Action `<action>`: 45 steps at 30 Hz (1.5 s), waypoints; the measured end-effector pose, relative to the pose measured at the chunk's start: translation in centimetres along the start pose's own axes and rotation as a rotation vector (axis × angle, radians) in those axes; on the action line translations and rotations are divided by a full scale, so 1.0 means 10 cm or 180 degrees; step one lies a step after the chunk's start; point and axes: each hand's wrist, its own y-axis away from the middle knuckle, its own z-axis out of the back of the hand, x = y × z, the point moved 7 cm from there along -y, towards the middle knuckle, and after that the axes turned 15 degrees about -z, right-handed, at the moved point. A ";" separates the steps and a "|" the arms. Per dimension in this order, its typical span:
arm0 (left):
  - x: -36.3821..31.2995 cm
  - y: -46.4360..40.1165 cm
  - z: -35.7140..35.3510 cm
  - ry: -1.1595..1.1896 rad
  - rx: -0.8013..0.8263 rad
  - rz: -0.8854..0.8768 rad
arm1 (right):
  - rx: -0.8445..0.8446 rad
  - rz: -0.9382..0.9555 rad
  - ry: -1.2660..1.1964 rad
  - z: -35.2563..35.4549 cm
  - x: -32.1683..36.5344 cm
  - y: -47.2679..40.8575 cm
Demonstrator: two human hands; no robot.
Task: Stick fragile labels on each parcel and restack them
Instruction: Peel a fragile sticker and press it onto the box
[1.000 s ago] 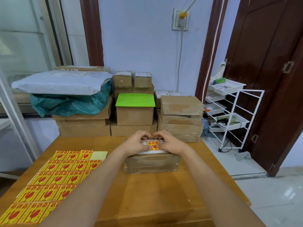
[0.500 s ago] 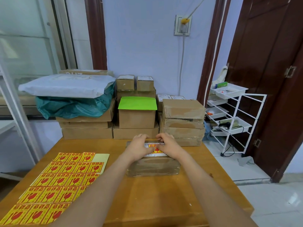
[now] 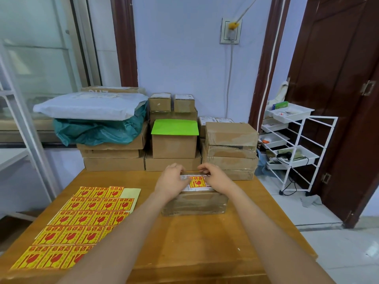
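Hands parted slightly; fragile label (image 3: pixel 196 182) now more exposed.

broken-glass symbol on fragile label (image 3: pixel 196 182)

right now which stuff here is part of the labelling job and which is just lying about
Part of the job:
- parcel under both hands
- fragile label on its top
- label sheet
- stacked boxes behind
- left hand, right hand

Lying about:
- white rack
- wall socket
- green paper
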 end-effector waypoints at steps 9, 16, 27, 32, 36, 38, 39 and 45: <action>0.08 0.35 0.10 -0.0482 0.0072 -0.0153 | -0.0919 0.0141 -0.0238 0.33 -0.22 0.24; 0.08 0.60 -0.04 -0.0718 0.0588 -0.0218 | -0.0871 0.0304 0.0106 -0.01 -0.35 0.51; 0.31 0.63 0.11 -0.0735 0.0545 -0.0057 | -0.0754 0.0270 0.0208 -0.27 -0.13 0.32; 0.50 0.49 0.17 -0.1138 0.0709 0.0130 | -0.0559 0.0171 0.0530 -0.36 0.01 0.12; 0.61 0.35 0.15 -0.1119 0.0795 0.0221 | -0.0545 0.0194 0.0570 -0.36 0.07 -0.08; 0.67 0.30 0.13 -0.1028 0.0743 0.0280 | -0.0559 0.0178 0.0601 -0.39 0.06 -0.18; 0.70 0.27 0.12 -0.1006 0.0717 0.0292 | -0.0569 0.0164 0.0583 -0.40 0.06 -0.23; 0.85 0.14 0.09 -0.0915 0.0544 0.0276 | -0.0668 0.0181 0.0551 -0.45 0.06 -0.44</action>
